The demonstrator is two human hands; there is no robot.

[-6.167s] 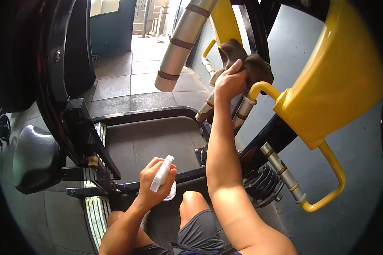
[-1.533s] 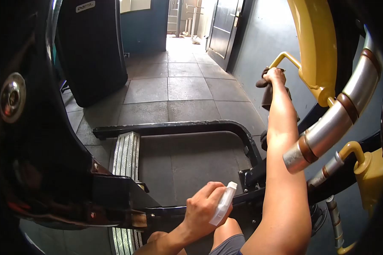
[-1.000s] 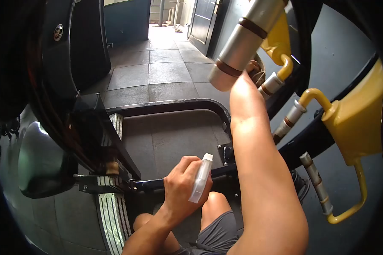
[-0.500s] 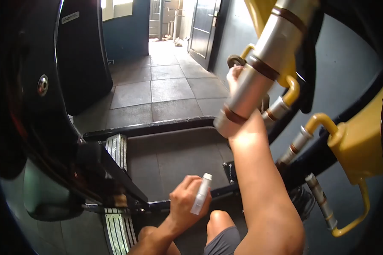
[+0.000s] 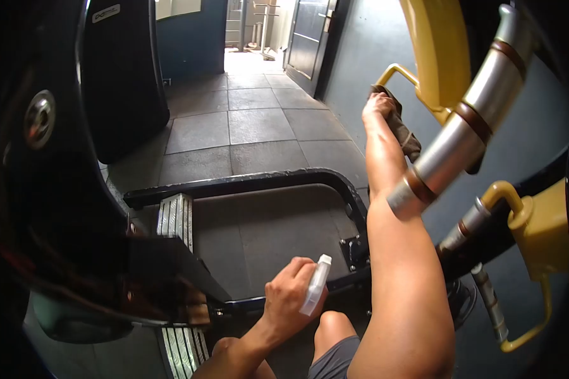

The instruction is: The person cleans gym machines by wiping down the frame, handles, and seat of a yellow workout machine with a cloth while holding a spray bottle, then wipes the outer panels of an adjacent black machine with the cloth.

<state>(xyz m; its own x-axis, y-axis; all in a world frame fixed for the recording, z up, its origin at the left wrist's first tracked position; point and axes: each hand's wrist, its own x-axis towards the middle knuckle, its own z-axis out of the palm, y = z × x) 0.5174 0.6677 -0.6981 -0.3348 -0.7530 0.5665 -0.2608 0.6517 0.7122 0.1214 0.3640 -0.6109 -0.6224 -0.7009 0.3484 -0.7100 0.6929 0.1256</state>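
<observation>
My left hand (image 5: 287,300) is wrapped around a white spray bottle (image 5: 315,294) and rests low, just above my knee (image 5: 335,325). My right arm reaches far forward. At its end my right hand (image 5: 378,104) presses a brown cloth (image 5: 400,126) against a yellow curved handle (image 5: 398,71) of the gym machine. A silver grip bar with brown bands (image 5: 463,120) crosses in front of my right forearm. The yellow frame (image 5: 439,47) rises behind the hand.
A black base frame (image 5: 246,183) and a ribbed metal footplate (image 5: 174,218) lie on the grey tiled floor. Black padded machine parts (image 5: 117,76) fill the left. A second yellow bracket with handle (image 5: 544,234) sits at right. An open doorway (image 5: 253,28) is ahead.
The view has swung, so the silver bar now lies right of my forearm. My right hand with the cloth now shows clear of the bar, on the yellow handle. The left hand holds the bottle still.
</observation>
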